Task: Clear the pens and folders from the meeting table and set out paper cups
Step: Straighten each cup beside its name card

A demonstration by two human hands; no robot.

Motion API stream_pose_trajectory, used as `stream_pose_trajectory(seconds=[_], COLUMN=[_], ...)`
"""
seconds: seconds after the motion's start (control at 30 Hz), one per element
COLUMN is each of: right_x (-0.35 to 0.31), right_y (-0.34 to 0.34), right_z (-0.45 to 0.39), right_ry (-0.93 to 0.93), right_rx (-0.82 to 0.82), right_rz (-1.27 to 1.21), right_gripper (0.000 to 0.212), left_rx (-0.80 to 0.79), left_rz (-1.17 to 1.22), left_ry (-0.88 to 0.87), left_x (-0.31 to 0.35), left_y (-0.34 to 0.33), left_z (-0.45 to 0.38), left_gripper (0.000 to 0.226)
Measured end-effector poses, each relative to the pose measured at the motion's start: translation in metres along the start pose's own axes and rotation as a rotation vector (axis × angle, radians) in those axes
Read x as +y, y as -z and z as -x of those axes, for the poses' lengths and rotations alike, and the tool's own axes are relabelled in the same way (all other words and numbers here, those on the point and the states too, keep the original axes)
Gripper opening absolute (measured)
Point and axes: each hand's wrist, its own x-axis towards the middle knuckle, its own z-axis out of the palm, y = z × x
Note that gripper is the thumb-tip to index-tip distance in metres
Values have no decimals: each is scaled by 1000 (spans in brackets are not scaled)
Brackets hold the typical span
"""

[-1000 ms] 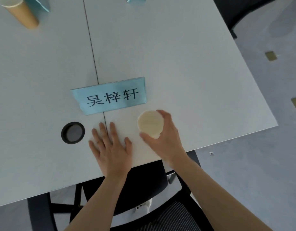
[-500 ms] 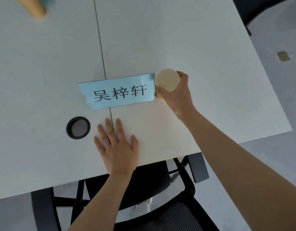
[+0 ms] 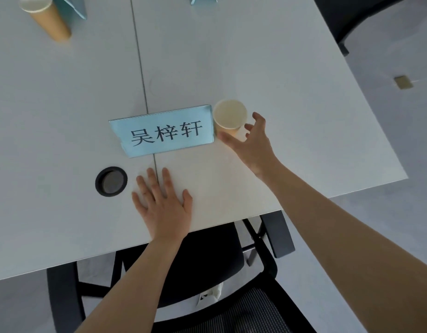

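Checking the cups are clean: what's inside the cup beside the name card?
The cup shows only a pale, bare inner wall and bottom; nothing hidden, since the right hand is beside it.

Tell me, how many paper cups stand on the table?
2. One paper cup stands right of the blue name card; the other cup is at the far left corner. More may stand outside the view.

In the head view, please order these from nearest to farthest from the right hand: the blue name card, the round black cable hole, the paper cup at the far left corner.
From the right hand:
1. Blue name card, just to its left.
2. Round black cable hole, farther left, beyond the left hand.
3. Tan paper cup at the far left corner, across the white table.
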Motion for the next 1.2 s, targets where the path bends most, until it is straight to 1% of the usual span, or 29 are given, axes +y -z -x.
stream_pose_trajectory(seconds=[0.1,0.17,0.23,0.27,0.33,0.43,0.57,0.63,0.77,0.87,1.0,1.1,1.2], right_x=[19,35,50,56,69,88,119,138,181,208,227,234,239], right_y=[11,22,34,42,63,102,180,218,284,327,377,406,434], right_z=[30,55,79,91,118,160,223,255,304,328,342,339,323], right_ry=[-10,-26,-40,-43,-40,-50,-118,-126,-152,-189,-193,-193,-183], right_rx=[-17,-20,-17,-14,-5,-4,23,48,146,171,247,277,295], right_rz=[76,124,150,156,152,132,8,-27,-47,-55,-57,-58,-67], right_gripper=[87,71,59,55,49,45,33,26,22,18,20,22,22], left_rx=[-125,-246,-360,-405,-451,-407,-307,-247,-159,-109,-127,-167,-208], left_rz=[2,-19,27,62,98,191,379,432,600,581,574,580,595], left_ry=[28,91,144,135,55,-16,-167,-162,-112,-224,-309,-356,-363], left_x=[4,16,33,42,63,96,149,172,215,255,301,327,356], left_y=[10,23,40,48,59,60,58,66,89,94,88,78,72], left_z=[-4,-8,-9,-5,15,66,158,198,260,302,347,357,351], left_gripper=[75,78,82,81,74,65,51,46,38,35,37,30,23])
